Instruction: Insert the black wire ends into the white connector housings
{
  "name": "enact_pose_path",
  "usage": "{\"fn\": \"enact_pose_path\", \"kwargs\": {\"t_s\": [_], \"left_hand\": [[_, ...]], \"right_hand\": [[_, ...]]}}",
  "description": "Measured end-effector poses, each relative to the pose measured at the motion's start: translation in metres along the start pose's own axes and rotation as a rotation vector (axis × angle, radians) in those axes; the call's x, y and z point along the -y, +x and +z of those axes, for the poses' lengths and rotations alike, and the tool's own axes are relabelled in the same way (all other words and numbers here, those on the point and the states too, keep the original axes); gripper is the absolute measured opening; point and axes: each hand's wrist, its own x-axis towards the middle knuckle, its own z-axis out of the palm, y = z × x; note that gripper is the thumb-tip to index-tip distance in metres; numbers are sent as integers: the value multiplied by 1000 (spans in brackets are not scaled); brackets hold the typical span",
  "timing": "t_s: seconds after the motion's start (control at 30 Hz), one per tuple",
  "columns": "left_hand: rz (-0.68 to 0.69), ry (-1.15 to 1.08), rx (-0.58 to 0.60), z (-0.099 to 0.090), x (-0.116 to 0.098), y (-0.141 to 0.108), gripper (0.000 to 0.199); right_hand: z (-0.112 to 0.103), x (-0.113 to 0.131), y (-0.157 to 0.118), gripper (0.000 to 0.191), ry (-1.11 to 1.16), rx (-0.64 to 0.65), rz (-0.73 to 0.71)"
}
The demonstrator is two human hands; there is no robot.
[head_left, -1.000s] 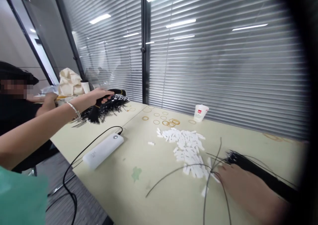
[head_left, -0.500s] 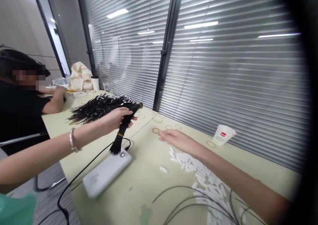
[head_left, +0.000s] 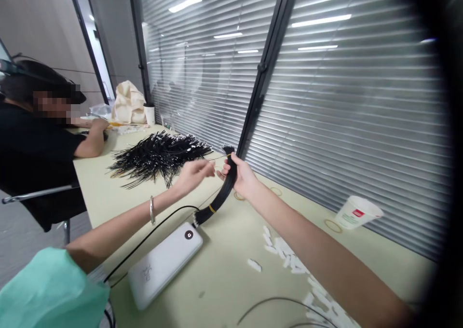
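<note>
My right hand [head_left: 243,174] is wrapped round a curved bundle of black wires [head_left: 224,189], held up over the table [head_left: 224,270]. One yellow band circles the bundle near its top and another near its lower end, which is beside a white power bank [head_left: 164,265]. Just left of the bundle's top, my left hand [head_left: 197,174] has its fingers pressed together; a thin line runs from them towards the upper band, too fine to identify. Behind my left hand lies a large pile of black wires [head_left: 159,154].
White plastic pieces [head_left: 289,258] lie near my right forearm. A paper cup [head_left: 356,213] and a rubber band [head_left: 333,225] are at right. A person [head_left: 39,140] sits at left, near a cloth bag [head_left: 129,103]. Blinds [head_left: 343,116] line the table's back edge.
The bundle has passed from my left hand to my right hand and now bends in a curve. My left hand is off it, at its left. The view has shifted.
</note>
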Motion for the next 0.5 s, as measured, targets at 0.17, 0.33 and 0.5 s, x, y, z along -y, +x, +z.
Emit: {"fn": "enact_pose_path", "kwargs": {"t_s": [0.17, 0.33, 0.5], "left_hand": [[120, 91, -76, -8, 42, 42, 29], [189, 135, 34, 17, 62, 62, 27], [146, 174, 42, 25, 79, 62, 25]], "right_hand": [[-16, 5, 0, 29, 86, 58, 27], [-19, 3, 8, 28, 118, 107, 36], [-23, 2, 13, 28, 135, 140, 48]]}}
